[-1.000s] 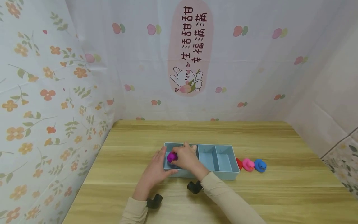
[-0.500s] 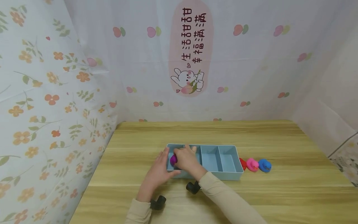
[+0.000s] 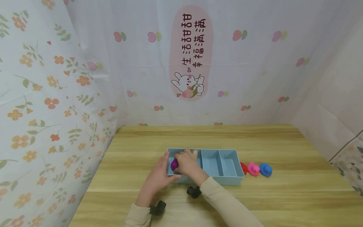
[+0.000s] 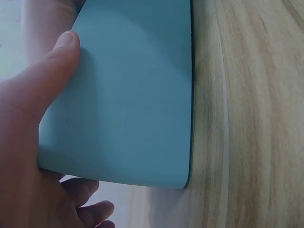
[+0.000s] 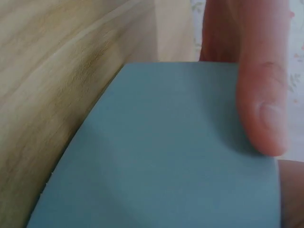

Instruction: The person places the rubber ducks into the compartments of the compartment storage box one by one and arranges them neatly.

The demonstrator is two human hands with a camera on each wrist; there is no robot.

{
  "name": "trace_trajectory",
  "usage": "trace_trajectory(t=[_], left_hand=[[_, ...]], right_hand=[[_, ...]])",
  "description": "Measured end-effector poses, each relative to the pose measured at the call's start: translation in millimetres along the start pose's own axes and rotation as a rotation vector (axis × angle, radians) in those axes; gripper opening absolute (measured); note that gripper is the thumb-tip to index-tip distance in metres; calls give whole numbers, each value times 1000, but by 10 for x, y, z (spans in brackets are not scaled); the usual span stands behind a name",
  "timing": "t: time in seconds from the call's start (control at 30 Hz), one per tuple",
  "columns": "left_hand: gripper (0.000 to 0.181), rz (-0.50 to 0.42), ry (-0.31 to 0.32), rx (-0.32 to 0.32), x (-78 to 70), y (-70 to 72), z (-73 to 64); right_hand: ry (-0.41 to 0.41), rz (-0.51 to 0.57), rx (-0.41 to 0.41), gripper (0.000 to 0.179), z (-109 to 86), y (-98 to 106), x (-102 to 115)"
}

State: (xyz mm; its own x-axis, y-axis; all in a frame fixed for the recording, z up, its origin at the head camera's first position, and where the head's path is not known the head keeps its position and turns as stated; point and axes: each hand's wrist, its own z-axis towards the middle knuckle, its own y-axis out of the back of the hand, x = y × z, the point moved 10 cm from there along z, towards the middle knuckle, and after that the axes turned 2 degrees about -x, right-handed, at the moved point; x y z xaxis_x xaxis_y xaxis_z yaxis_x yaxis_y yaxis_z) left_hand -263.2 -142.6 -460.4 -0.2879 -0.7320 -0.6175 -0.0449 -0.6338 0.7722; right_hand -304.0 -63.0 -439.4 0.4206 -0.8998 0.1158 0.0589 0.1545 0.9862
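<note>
A long pale blue box (image 3: 211, 180) with side-by-side compartments sits on the table. My left hand (image 3: 157, 176) lies around its near left corner, fingers along the end wall. Its thumb (image 5: 263, 109) presses on the front wall near the rim, as the right wrist view shows. My right hand (image 3: 188, 163) reaches into the leftmost compartment and holds a purple rubber duck (image 3: 174, 165), mostly covered by the fingers. The second compartment is largely hidden under this hand. The two compartments on the right show bare floors.
Right of the box, a red duck (image 3: 243, 168), a pink duck (image 3: 253, 169) and a blue duck (image 3: 266, 170) stand in a row, the red one partly hidden by the box. Printed cloth (image 3: 241, 72) hangs behind the wooden table (image 3: 289, 201).
The right hand has lowered the purple duck deeper into the leftmost compartment, and less of it shows. The left hand stays at the box's corner. The head view has shifted slightly.
</note>
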Motion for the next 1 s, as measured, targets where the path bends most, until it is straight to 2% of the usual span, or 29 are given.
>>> trace_trajectory(t=[0.13,0.33,0.43,0.73,1.0], left_hand=[[106,-11,3,2,-18,-21,6],[106,-4,4,1,7,-19,15],[106,11,12,7,21,-19,15],[108,2,27,22,17,-26,16],[110,1,37,7,45,-1,8]], right_hand=[[33,55,-51,37,-64,115,-31],[156,119,-184,24,-120,256,-72],[191,165,-220,20,-157,310,-105],[155,282,-303,17,-265,576,-330],[102,319,-311,16,-335,694,-568]])
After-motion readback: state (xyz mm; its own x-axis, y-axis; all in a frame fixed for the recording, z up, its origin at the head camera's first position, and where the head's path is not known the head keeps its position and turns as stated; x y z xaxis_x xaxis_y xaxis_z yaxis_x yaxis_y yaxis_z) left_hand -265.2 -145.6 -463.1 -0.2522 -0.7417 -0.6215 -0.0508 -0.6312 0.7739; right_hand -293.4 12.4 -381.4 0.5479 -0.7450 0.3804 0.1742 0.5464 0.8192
